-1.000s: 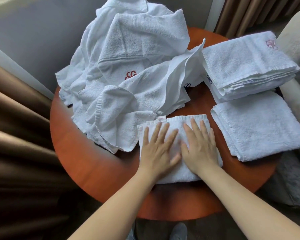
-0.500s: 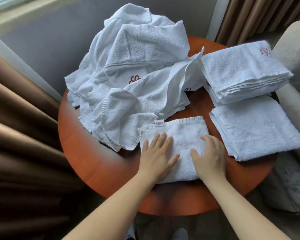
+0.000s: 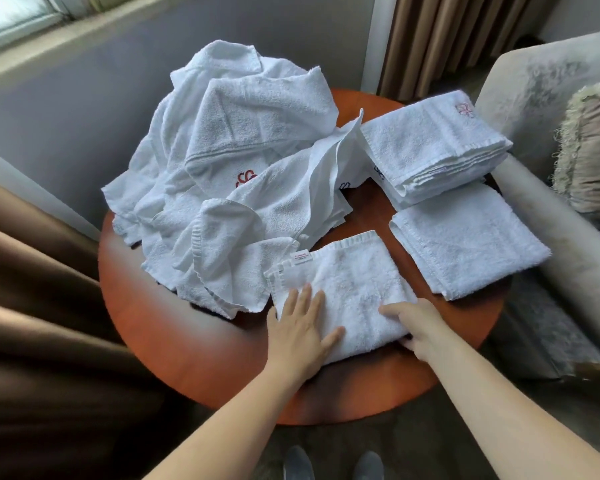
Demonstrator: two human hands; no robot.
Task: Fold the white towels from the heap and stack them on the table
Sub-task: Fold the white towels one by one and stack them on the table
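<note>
Left hand (image 3: 302,327), fingers straight, is pressing a folded white terry towel (image 3: 347,282) onto a round reddish wooden tabletop (image 3: 187,341). Right hand (image 3: 418,327) is pinching the towel's edge — fingers curled.

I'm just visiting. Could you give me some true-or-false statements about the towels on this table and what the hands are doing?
1. The left hand lies flat on the front towel. True.
2. The right hand rests on the heap. False: it grips the front towel's right edge.
3. The table is square. False: it is round.
4. A folded stack sits on the table's far right side. True.
</note>
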